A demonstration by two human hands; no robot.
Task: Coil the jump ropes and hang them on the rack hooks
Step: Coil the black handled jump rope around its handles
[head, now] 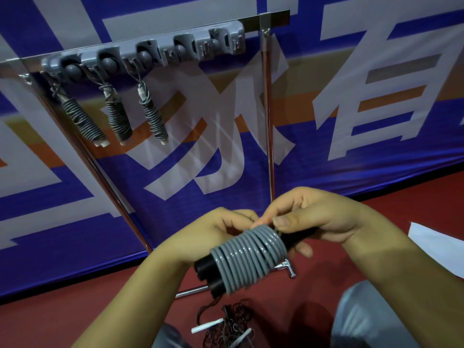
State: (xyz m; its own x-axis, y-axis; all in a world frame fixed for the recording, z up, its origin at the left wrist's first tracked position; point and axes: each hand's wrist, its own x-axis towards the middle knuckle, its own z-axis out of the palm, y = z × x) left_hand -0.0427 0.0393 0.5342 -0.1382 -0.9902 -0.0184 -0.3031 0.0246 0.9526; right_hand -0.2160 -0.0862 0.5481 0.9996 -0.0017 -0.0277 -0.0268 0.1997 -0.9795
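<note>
A: Rope point(251, 257), head view: grey cord wound in tight turns round two black handles held side by side, low centre of frame, in front of the rack point(143, 56). Winding on the handles keeps the coil from springing loose.

B: Grip state?

A: Left hand point(208, 237) curls round the far side of the bundle, clamped on it, steadying it. Right hand point(313, 219) holds the upper handle end, thumb and forefinger pinching at the last turn of cord. Judgement: the tail is being tucked or tied off so the coil stays put.

B: Rack?

A: Grey hook strip on a metal bar, standing before a blue banner point(326, 146). Three coiled ropes point(118, 114) hang on the left-hand hooks by a cord loop, handles pointing down. Hooks to the right look free.

B: So a loop is needed here too.

A: Likely; cannot tell whether one is formed yet, fingers hide it.

B: More to do?

A: A dark tangled rope point(226, 322) with white handles lies on the red floor point(75, 310) below the hands, uncoiled.
</note>
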